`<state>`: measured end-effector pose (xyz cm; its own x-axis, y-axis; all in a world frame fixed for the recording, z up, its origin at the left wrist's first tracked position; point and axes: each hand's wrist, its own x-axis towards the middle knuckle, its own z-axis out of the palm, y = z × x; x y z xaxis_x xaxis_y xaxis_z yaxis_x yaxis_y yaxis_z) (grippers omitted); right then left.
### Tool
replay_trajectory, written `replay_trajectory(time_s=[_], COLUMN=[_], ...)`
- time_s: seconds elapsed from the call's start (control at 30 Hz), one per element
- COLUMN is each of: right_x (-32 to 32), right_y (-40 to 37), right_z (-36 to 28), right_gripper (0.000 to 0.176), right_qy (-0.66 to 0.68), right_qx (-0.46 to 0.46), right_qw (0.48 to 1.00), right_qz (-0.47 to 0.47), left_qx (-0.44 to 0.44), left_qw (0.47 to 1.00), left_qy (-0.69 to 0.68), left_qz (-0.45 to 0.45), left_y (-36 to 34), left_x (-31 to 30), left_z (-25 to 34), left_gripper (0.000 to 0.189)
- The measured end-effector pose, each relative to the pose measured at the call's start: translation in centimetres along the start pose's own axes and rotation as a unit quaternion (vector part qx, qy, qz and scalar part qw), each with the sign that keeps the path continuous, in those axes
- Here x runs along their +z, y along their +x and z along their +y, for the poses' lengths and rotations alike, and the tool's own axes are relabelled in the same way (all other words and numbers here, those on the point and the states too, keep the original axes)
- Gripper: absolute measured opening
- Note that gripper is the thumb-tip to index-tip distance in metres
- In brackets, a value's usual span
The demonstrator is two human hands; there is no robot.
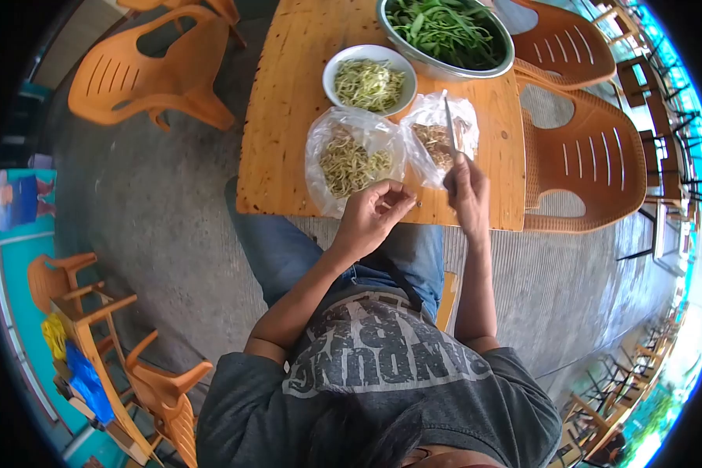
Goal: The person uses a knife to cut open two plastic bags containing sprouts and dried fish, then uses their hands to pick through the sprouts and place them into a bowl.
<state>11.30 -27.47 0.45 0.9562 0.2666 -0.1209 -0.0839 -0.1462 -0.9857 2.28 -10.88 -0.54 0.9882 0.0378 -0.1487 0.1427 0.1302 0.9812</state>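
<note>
My right hand (468, 193) is wrapped round the handle of a knife (450, 125), its blade pointing away from me over a clear plastic bag (421, 168) that holds brownish trimmings. My left hand (373, 218) is curled in a pinch at the table's near edge; whatever its fingers hold is too small to make out. Just beyond it lies an open plastic bag (313, 168) of bean sprouts (347, 168). Paler sprouts (369, 84) fill a white bowl (334, 66) behind that bag. The two hands are apart.
A large metal bowl (444, 72) of green leafy vegetables (448, 31) stands at the far side of the wooden table (277, 117). Orange plastic chairs (600, 152) adjoin the table's right side. Another orange chair (148, 70) stands on the floor to the left.
</note>
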Motion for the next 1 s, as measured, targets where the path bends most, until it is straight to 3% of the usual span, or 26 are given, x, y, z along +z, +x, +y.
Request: replay_trajectory(time_s=[0.1, 0.23, 0.27, 0.37, 0.4, 0.5, 0.57, 0.63, 0.77, 0.9, 1.0], right_x=[-0.9, -1.2, -1.6, -1.3, 0.2, 3.6, 6.6, 9.0, 12.1, 12.3, 11.6], right_y=[1.8, 2.3, 2.7, 2.7, 1.9, 0.6, -0.4, 0.2, 1.4, 2.8, 2.6], right_z=[0.8, 0.2, 1.4, 1.5, -0.1, -2.3, -3.6, -1.6, -0.8, -0.5, -0.9], right_gripper=[0.049, 0.035, 0.024, 0.016, 0.010, 0.008, 0.013, 0.020, 0.021, 0.023, 0.023], right_qy=[-0.229, -0.357, -0.343, -0.353, -0.281, -0.269, -0.286, -0.305, -0.373, -0.451, -0.435], right_qx=[-0.078, -0.046, -0.088, -0.156, -0.152, -0.168, -0.136, -0.190, -0.213, -0.178, -0.166], right_qw=[0.965, 0.928, 0.928, 0.913, 0.938, 0.945, 0.948, 0.930, 0.899, 0.867, 0.878], right_qz=[0.100, 0.098, 0.114, 0.131, 0.133, 0.083, -0.017, -0.078, -0.084, -0.119, -0.110], left_qx=[-0.035, -0.051, -0.056, -0.052, -0.047, -0.037, -0.039, -0.045, -0.062, -0.070, -0.062], left_qw=[0.990, 0.946, 0.939, 0.911, 0.904, 0.901, 0.900, 0.895, 0.906, 0.924, 0.931], left_qy=[-0.136, -0.315, -0.333, -0.395, -0.408, -0.410, -0.401, -0.402, -0.380, -0.330, -0.318], left_qz=[0.015, 0.050, 0.062, 0.104, 0.121, 0.140, 0.164, 0.187, 0.177, 0.178, 0.169], left_y=[-2.3, -5.0, -5.4, -6.5, -6.8, -7.4, -7.6, -7.8, -8.4, -8.7, -8.7], left_x=[-1.3, -4.0, -5.0, -6.9, -7.4, -8.8, -9.0, -9.3, -9.4, -9.3, -9.1], left_z=[0.4, -0.3, -0.8, -1.4, -1.6, -2.0, -1.9, -2.2, -2.2, -2.0, -1.9], left_gripper=[0.014, 0.018, 0.017, 0.016, 0.017, 0.019, 0.018, 0.016, 0.015, 0.015, 0.015])
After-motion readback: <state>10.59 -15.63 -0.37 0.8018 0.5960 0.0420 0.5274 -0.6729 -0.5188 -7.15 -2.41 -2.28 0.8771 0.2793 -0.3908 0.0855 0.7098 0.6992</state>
